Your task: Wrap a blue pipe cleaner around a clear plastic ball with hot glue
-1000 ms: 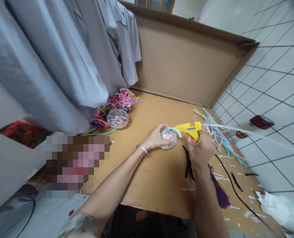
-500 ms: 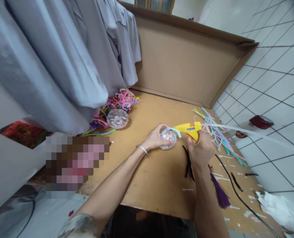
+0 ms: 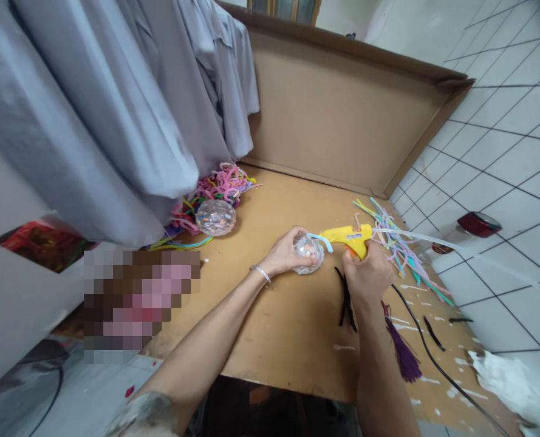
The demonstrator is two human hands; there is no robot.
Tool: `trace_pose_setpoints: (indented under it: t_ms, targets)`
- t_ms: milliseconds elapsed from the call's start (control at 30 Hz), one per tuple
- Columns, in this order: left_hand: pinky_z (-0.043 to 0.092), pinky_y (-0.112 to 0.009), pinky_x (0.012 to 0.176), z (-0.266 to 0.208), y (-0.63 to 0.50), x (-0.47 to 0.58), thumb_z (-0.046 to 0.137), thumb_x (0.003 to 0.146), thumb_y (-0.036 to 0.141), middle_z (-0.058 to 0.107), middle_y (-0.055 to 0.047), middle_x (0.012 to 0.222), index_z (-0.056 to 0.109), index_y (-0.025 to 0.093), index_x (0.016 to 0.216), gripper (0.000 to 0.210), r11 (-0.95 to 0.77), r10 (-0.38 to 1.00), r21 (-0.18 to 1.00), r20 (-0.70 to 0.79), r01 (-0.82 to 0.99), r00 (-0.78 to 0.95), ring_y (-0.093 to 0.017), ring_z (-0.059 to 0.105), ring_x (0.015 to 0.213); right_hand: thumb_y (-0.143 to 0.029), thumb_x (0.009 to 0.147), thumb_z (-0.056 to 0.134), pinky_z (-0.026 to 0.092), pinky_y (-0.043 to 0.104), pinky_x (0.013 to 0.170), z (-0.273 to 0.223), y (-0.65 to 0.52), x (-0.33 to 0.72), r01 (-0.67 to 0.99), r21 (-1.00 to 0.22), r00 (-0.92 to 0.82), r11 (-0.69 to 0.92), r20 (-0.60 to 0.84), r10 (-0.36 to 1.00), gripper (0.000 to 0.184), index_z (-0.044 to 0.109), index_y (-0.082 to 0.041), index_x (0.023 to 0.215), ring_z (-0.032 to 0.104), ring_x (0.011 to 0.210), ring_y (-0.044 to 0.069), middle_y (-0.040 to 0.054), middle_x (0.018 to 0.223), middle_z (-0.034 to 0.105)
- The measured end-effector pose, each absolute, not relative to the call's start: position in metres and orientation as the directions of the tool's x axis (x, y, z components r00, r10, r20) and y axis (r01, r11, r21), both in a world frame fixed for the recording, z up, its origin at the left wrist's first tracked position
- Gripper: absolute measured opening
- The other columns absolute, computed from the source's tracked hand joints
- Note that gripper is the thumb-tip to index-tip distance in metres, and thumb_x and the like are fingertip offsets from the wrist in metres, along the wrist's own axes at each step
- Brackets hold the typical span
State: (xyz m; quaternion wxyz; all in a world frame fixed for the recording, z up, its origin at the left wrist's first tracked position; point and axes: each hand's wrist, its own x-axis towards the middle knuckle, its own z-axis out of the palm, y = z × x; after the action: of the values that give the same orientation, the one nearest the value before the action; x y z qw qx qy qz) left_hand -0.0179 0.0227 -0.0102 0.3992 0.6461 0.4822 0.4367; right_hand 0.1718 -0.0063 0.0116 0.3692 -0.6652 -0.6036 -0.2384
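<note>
Left hand: fingers bent around a clear ball containing coloured pieces; the ball lies against their inner side, its right part exposed. A light-blue strip curves from the fingertips past the ball's upper right edge; whether they pinch it cannot be told. Right hand: fingers wrapped around the handle of a yellow glue gun, nozzle beside the strip. Outward, on the surface: black strips near the right wrist; a second ball, farther left.
</note>
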Motion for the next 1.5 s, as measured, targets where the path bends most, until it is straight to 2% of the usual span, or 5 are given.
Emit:
trace_pose_setpoints:
  t_ms: [367,667,1133,1233,1500]
  targets:
    - [0.047,-0.038,0.097,-0.018,0.026,-0.019,0.084,0.053,0.031,0.063,-0.007,0.118,0.052,0.02,0.117,0.072,-0.244,0.964,0.928,0.2,0.281,0.175,-0.025,0.06,0.106,-0.066,0.075,0.051,0.036,0.03,0.058,-0.011,0.026,0.204,0.741,-0.656,0.466,-0.139,0.355,0.811,0.057,0.065,-0.013,0.093,0.054,0.063,0.022,0.0099,0.076,0.067]
    - [0.044,-0.041,0.102,-0.02,0.026,-0.018,0.084,0.054,0.033,0.063,-0.008,0.119,0.052,0.02,0.115,0.071,-0.243,0.965,0.928,0.201,0.282,0.17,-0.026,0.059,0.112,-0.02,0.081,0.051,0.042,0.033,0.081,-0.027,0.03,0.2,0.876,-0.425,0.391,-0.227,0.351,0.851,0.038,0.063,-0.009,0.115,0.058,0.1,0.027,0.0182,0.109,0.065]
    - [0.045,-0.039,0.101,-0.02,0.027,-0.017,0.085,0.053,0.032,0.064,-0.006,0.117,0.053,0.021,0.115,0.07,-0.254,0.962,0.922,0.209,0.292,0.176,-0.025,0.06,0.111,-0.007,0.083,0.038,0.043,0.038,0.08,-0.037,0.032,0.21,0.906,-0.238,0.413,-0.349,0.32,0.853,0.036,0.066,-0.005,0.107,0.061,0.096,0.03,0.0231,0.103,0.065]
    - [0.046,-0.039,0.099,-0.016,0.025,-0.017,0.085,0.052,0.032,0.063,-0.006,0.118,0.053,0.021,0.116,0.072,-0.237,0.967,0.926,0.194,0.296,0.166,-0.025,0.06,0.109,-0.012,0.085,0.039,0.043,0.047,0.086,-0.032,0.031,0.208,0.928,-0.252,0.359,-0.276,0.399,0.844,0.039,0.062,-0.005,0.116,0.058,0.104,0.033,0.0252,0.108,0.063]
    - [0.049,-0.035,0.09,-0.011,0.022,-0.017,0.084,0.054,0.035,0.064,-0.005,0.111,0.053,0.019,0.117,0.072,-0.233,0.966,0.926,0.185,0.297,0.183,-0.023,0.062,0.1,-0.033,0.091,0.054,0.047,0.042,0.092,-0.001,0.009,0.169,0.74,-0.315,-0.186,0.595,0.754,0.63,0.04,0.056,-0.024,0.13,0.06,0.105,0.024,0.0103,0.114,0.066]
